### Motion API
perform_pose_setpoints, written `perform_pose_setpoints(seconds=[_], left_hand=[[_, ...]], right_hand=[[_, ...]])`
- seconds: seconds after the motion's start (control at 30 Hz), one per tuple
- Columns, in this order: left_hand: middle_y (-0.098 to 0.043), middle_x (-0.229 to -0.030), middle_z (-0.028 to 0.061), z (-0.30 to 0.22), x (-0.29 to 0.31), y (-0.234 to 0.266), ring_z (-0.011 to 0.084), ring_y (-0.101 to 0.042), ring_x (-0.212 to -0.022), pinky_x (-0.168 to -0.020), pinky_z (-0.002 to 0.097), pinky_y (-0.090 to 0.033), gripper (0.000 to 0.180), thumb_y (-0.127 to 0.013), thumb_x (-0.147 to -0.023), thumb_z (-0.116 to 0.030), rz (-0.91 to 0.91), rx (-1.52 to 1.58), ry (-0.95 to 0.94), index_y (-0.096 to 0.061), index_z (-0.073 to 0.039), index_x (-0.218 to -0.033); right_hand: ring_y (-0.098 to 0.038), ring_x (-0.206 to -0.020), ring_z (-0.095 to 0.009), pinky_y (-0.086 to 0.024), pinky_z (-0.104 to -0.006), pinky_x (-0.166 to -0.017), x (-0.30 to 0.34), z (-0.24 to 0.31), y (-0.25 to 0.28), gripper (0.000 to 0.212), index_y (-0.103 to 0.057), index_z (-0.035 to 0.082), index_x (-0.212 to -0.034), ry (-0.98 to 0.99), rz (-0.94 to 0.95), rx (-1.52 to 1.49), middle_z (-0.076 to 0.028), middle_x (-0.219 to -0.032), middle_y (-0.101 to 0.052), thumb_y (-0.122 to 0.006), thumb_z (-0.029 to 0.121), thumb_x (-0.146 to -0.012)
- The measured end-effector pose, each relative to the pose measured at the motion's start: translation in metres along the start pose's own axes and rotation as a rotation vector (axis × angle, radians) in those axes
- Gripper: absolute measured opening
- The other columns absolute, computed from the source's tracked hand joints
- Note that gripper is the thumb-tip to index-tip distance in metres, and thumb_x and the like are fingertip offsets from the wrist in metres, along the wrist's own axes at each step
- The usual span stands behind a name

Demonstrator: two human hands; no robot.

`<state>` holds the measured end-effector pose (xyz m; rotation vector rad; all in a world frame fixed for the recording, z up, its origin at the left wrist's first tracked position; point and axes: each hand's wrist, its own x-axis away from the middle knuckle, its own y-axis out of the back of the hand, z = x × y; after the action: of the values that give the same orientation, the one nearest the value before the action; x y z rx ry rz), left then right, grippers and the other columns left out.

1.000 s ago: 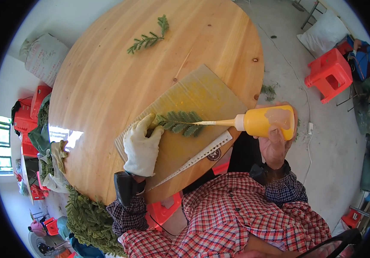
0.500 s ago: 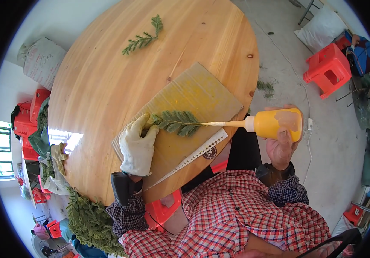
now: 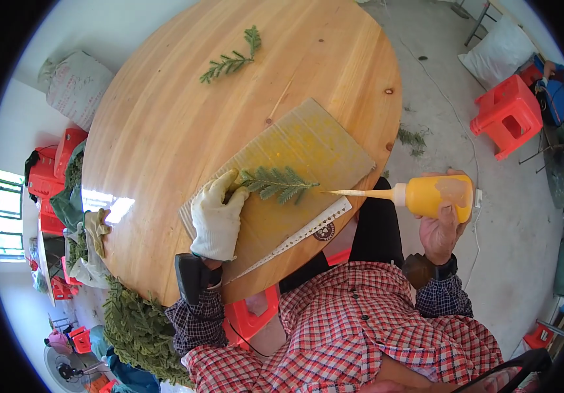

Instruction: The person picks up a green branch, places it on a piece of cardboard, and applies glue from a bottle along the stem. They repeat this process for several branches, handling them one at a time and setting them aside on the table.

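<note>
My gloved left hand [image 3: 218, 217] pinches one end of a green fir sprig [image 3: 278, 183] over a sheet of corrugated cardboard [image 3: 314, 131] smeared with yellow. In my bare right hand [image 3: 440, 232] is a yellow squeeze bottle [image 3: 437, 196], tipped on its side. Its long thin nozzle points left at the sprig's free end, with a small gap between them. Below the sprig, a white ruler-like strip [image 3: 288, 242] with holes lies slantwise over the cardboard's near edge. Farther off on the wooden table [image 3: 164, 131] lies another fir sprig [image 3: 235, 60].
A big heap of fir branches [image 3: 139, 331] sits beside the table at the lower left. Red plastic stools [image 3: 509, 114] stand on the right and left. A full white sack [image 3: 82, 88] rests by the left wall. A cable [image 3: 449, 98] runs across the floor.
The bottle's nozzle has drawn back to the right, off the sprig's free end. My left hand keeps its hold on the sprig. The whole view has shifted slightly.
</note>
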<state>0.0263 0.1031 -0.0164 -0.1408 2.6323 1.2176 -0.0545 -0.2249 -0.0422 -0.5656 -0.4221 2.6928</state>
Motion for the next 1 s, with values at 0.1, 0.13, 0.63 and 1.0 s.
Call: perform_pose_setpoints(seconds=[0.1,0.13,0.63,1.0], left_hand=[[-0.066,-0.088,0.0163,0.016,0.007,0.001,0.0271,-0.064,-0.080,-0.073,0.0349,-0.050,0.031,-0.067,-0.076,-0.012,-0.059,0.041,-0.026,-0.065,0.000,-0.105],[-0.066,-0.087,0.0160,0.022,0.010,0.008,0.0283,-0.064,-0.080,-0.073,0.0362,-0.051,0.029,-0.067,-0.076,-0.012,-0.090,0.056,-0.035,-0.066,-0.001,-0.103],[-0.065,-0.085,0.0124,0.063,0.109,0.206,0.0282,-0.062,-0.076,-0.069,0.0369,-0.049,0.023,-0.067,-0.079,-0.011,-0.689,-0.724,0.111,-0.068,-0.008,-0.102],[-0.064,-0.096,0.0125,0.084,0.239,0.277,0.0289,-0.061,-0.089,-0.080,0.0411,-0.047,0.026,-0.063,-0.083,-0.020,-0.837,-1.311,0.669,-0.066,-0.008,-0.107]], right_hand=[[-0.059,-0.097,-0.023,-0.052,-0.0321,-0.075,0.000,-0.002,0.005,0.057,-0.036,0.000,-0.131,-0.018,0.015,-0.097,-0.019,-0.115,-0.056,-0.060,0.031,-0.089],[-0.058,-0.101,-0.024,-0.051,-0.0348,-0.083,0.000,-0.007,0.007,0.056,-0.037,0.001,-0.130,-0.036,-0.013,-0.194,-0.018,-0.115,-0.056,-0.060,0.031,-0.089],[-0.055,-0.112,-0.026,-0.045,-0.0360,-0.096,-0.052,-0.056,0.011,0.049,-0.047,-0.003,-0.126,-0.056,-0.026,-0.310,-0.015,-0.121,-0.055,-0.061,0.028,-0.091],[-0.056,-0.108,-0.021,-0.047,-0.0325,-0.089,-0.062,-0.084,0.016,0.046,-0.049,-0.001,-0.125,-0.079,0.026,-0.327,-0.011,-0.119,-0.056,-0.060,0.028,-0.091]])
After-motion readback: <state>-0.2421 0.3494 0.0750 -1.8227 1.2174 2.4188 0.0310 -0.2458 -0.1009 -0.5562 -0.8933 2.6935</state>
